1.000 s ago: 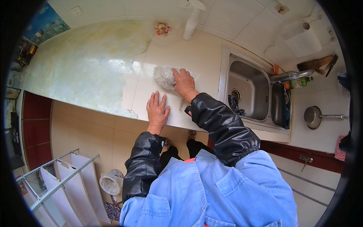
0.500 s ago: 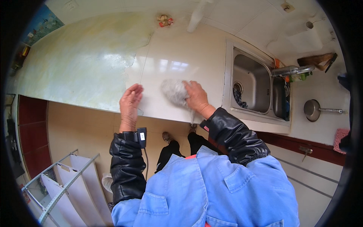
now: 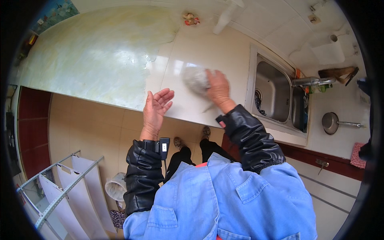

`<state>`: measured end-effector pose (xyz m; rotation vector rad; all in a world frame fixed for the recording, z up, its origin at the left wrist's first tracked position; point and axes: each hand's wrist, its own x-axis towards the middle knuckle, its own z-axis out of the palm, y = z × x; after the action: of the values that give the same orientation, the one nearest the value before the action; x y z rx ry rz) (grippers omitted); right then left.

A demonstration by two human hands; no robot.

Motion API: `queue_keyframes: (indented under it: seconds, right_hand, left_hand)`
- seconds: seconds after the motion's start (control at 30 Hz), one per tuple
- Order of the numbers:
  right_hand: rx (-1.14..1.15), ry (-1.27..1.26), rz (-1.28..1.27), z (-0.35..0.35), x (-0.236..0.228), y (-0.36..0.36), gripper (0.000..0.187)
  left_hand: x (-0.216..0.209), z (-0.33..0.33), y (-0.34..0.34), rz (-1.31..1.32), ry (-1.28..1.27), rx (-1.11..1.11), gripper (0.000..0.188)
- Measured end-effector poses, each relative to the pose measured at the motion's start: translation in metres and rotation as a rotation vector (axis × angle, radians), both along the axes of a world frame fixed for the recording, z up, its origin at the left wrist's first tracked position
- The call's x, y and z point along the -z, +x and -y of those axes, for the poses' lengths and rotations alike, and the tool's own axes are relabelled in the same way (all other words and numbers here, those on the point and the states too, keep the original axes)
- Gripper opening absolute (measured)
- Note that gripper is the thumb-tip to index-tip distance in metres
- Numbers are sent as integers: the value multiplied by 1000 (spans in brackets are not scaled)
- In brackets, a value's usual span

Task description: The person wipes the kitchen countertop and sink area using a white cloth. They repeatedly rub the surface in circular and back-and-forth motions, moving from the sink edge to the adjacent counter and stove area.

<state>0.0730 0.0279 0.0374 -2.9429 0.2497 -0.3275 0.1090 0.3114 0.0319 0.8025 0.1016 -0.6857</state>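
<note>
My right hand (image 3: 219, 89) is closed on a crumpled grey-white rag (image 3: 195, 79), pressed against the pale glossy countertop (image 3: 216, 50). The rag is blurred, and a loose end trails toward the front edge. Off to the left, my left hand (image 3: 156, 112) hovers around the counter's front edge with its palm turned up and fingers apart, holding nothing. A green-yellow marbled layer (image 3: 96, 60) covers the counter's left part and ends in a ragged border close to my left hand.
Right of the rag lies a steel sink (image 3: 253, 76) with a tap (image 3: 314, 81). Beyond it are a small long-handled pan (image 3: 330, 123) and a pink cloth (image 3: 357, 155). A small red-and-tan item (image 3: 191, 19) sits at the back. Below left stand a metal-framed rack (image 3: 72, 188) and a whitish bucket (image 3: 116, 187).
The rag and my right hand have slid farther from the front edge. My left hand has turned its palm up and spread its fingers. The whole view has shifted a little.
</note>
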Motion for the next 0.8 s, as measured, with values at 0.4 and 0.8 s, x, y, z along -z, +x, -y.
queue_keyframes:
  seconds: [0.4,0.8]
  right_hand:
    - [491,2,-203,66,24,-12,68]
    - [-137,148,-88,-121,10,45,62]
  left_hand:
    - [63,-49,40,1078,1879,165,79]
    - [55,-48,38,1075,1956,239,84]
